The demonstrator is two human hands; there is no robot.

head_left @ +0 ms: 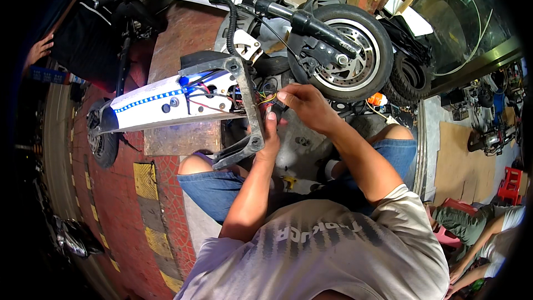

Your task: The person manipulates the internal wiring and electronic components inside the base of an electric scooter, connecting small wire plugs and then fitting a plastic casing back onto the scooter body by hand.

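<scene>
A white electric scooter lies on its side in front of me, its deck (150,114) lined with a strip of lit blue lights. From the opening at the deck's end, inside a scuffed dark bracket (252,112), thin coloured wires (268,98) come out. My left hand (271,138) is closed around a small dark part at that opening, its kind hidden by the fingers. Close beside it, my right hand (305,105) pinches the end of a thin yellow wire between thumb and forefinger.
The scooter's front wheel (372,50) and black fork (311,25) lie beyond my right hand. Loose tyres (413,78) rest right of the wheel. An orange bottle (377,99) stands near my right knee. Another person (472,228) sits at the lower right; someone's hand (40,49) shows far left.
</scene>
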